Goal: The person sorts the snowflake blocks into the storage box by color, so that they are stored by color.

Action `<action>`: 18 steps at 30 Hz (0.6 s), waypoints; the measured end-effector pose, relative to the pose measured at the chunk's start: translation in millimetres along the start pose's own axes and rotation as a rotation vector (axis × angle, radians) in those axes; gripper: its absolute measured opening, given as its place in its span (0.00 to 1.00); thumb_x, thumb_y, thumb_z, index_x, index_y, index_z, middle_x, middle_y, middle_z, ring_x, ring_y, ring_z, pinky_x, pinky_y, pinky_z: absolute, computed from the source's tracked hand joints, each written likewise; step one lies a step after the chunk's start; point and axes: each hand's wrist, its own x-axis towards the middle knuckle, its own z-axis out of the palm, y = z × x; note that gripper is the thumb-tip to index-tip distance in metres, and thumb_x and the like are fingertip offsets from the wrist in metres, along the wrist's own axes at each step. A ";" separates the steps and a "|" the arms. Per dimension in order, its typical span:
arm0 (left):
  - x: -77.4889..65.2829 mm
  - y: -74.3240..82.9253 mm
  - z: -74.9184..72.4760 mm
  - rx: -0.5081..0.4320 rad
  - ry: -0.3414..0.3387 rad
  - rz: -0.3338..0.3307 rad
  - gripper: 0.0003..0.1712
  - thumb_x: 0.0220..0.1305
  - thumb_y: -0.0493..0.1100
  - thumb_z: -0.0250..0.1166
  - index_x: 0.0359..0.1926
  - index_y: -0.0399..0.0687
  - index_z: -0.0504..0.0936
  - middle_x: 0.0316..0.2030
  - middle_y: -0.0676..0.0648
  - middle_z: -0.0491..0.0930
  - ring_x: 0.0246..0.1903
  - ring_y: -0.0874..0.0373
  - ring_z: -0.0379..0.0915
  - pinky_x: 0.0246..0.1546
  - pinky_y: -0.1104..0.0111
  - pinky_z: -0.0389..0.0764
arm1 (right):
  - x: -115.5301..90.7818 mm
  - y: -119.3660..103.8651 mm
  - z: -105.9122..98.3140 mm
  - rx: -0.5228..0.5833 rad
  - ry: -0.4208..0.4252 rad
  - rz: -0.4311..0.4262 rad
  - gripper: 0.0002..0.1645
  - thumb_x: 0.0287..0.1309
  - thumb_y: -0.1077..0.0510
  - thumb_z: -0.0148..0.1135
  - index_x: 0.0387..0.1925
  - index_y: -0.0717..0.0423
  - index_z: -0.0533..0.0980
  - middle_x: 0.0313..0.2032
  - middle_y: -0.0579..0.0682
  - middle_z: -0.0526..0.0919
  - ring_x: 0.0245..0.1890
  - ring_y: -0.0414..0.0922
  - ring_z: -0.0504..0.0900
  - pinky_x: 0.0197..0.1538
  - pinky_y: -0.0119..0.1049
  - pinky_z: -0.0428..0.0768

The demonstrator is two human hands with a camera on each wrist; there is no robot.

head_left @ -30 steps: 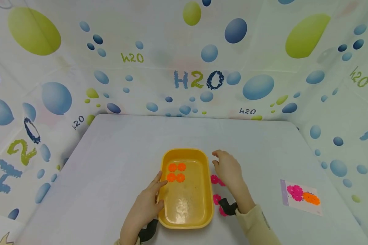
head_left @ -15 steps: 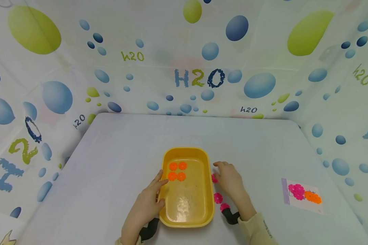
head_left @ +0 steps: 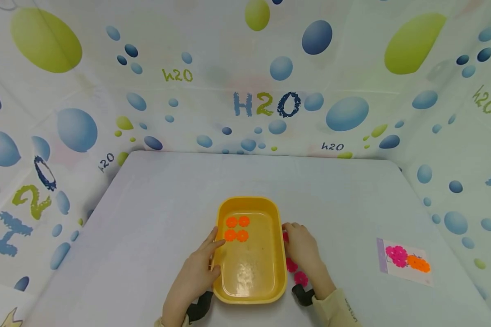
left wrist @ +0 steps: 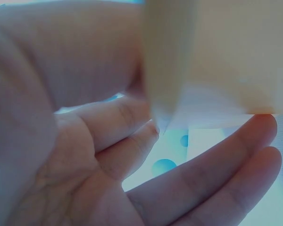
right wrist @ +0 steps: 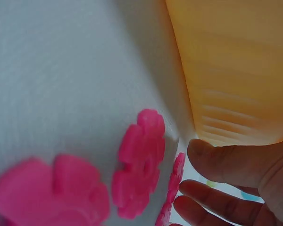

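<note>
My left hand (head_left: 194, 272) grips the left side of the yellow tray (head_left: 249, 297), fingers and thumb at its rim; in the left wrist view fingertips (left wrist: 264, 125) reach the tray's wall. Inside the tray lie several orange flower-shaped discs (head_left: 242, 235), grouped at its upper left. Along the tray's right side, pink flower-shaped discs (head_left: 300, 278) lie on the table. My right hand (head_left: 304, 245) is lowered over the farthest of these. The right wrist view has its thumb and fingers apart, fingertips right at the edge of a pink disc (right wrist: 177, 176), with two others nearer the camera.
A picture card (head_left: 409, 263) with pink and orange flower shapes lies at the right of the white table (head_left: 167, 195). Behind the table hangs a curtain (head_left: 212, 91) patterned with drops. The tray's right wall (right wrist: 236, 94) stands close beside the right hand.
My right hand has come down and toward me, from beyond the pink discs to over the farthest ones. The left hand stays at the tray's left side, and the orange discs lie as before.
</note>
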 end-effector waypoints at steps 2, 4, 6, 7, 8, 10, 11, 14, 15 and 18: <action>0.2 0.3 -0.3 -0.001 -0.002 -0.003 0.32 0.53 0.29 0.63 0.62 0.42 0.75 0.75 0.47 0.55 0.59 0.48 0.74 0.38 0.69 0.81 | 0.3 0.3 1.3 -0.008 0.022 -0.014 0.15 0.54 0.61 0.66 0.45 0.59 0.80 0.41 0.55 0.83 0.40 0.54 0.80 0.44 0.48 0.82; 0.2 0.6 -0.6 0.000 -0.005 -0.003 0.32 0.53 0.30 0.63 0.62 0.42 0.75 0.75 0.47 0.55 0.58 0.48 0.74 0.38 0.69 0.80 | 0.5 0.2 2.3 -0.016 0.040 -0.021 0.15 0.53 0.62 0.66 0.45 0.59 0.80 0.40 0.55 0.83 0.39 0.54 0.80 0.43 0.48 0.82; 0.3 0.7 -0.7 0.002 -0.008 -0.004 0.32 0.53 0.30 0.63 0.62 0.42 0.75 0.75 0.47 0.54 0.58 0.48 0.75 0.37 0.70 0.80 | 0.4 0.3 3.3 -0.031 0.053 -0.030 0.14 0.53 0.63 0.66 0.44 0.60 0.80 0.39 0.55 0.83 0.37 0.54 0.80 0.41 0.48 0.83; 0.1 0.8 -0.8 0.001 -0.011 -0.003 0.32 0.53 0.30 0.63 0.62 0.42 0.75 0.75 0.47 0.54 0.57 0.48 0.75 0.37 0.70 0.80 | 0.5 0.4 4.0 -0.035 0.058 -0.032 0.14 0.53 0.64 0.66 0.44 0.60 0.80 0.39 0.56 0.83 0.37 0.54 0.80 0.41 0.47 0.83; 0.0 0.8 -0.8 0.002 -0.013 -0.003 0.32 0.53 0.30 0.63 0.62 0.42 0.74 0.75 0.47 0.54 0.57 0.48 0.76 0.36 0.70 0.80 | 0.3 0.3 4.8 -0.039 0.063 -0.033 0.14 0.53 0.64 0.66 0.44 0.60 0.81 0.39 0.56 0.83 0.37 0.53 0.80 0.41 0.47 0.83; -0.2 0.8 -0.8 -0.001 -0.015 -0.004 0.32 0.53 0.30 0.63 0.63 0.42 0.74 0.75 0.47 0.54 0.56 0.48 0.76 0.36 0.70 0.79 | 0.1 0.3 5.5 -0.047 0.072 -0.042 0.14 0.52 0.65 0.66 0.43 0.60 0.81 0.38 0.56 0.82 0.36 0.53 0.79 0.40 0.47 0.83; -0.4 0.7 -0.8 -0.003 -0.016 -0.005 0.32 0.53 0.30 0.63 0.63 0.42 0.74 0.75 0.47 0.54 0.56 0.48 0.76 0.36 0.70 0.80 | 0.2 0.4 5.6 -0.051 0.076 -0.048 0.14 0.52 0.65 0.66 0.43 0.60 0.81 0.38 0.56 0.82 0.36 0.53 0.79 0.40 0.47 0.83; -0.7 0.6 -0.7 -0.006 -0.015 -0.005 0.33 0.53 0.30 0.63 0.63 0.41 0.74 0.75 0.46 0.54 0.58 0.47 0.75 0.37 0.70 0.80 | 1.0 0.9 6.1 -0.052 0.079 -0.055 0.14 0.51 0.65 0.66 0.43 0.60 0.80 0.38 0.56 0.82 0.35 0.53 0.79 0.38 0.48 0.83; -0.8 0.6 -0.7 -0.008 -0.014 -0.004 0.32 0.53 0.30 0.63 0.62 0.41 0.74 0.75 0.46 0.54 0.58 0.47 0.75 0.37 0.70 0.81 | 1.3 1.0 6.2 -0.050 0.076 -0.054 0.14 0.51 0.65 0.66 0.42 0.60 0.80 0.38 0.56 0.82 0.35 0.54 0.79 0.38 0.48 0.83; -0.6 0.7 -0.9 -0.008 -0.011 -0.001 0.32 0.52 0.29 0.63 0.62 0.41 0.74 0.75 0.46 0.54 0.59 0.46 0.74 0.38 0.68 0.82 | 2.5 1.5 6.5 -0.033 0.069 -0.053 0.14 0.51 0.66 0.66 0.42 0.61 0.80 0.38 0.57 0.81 0.34 0.54 0.78 0.39 0.48 0.82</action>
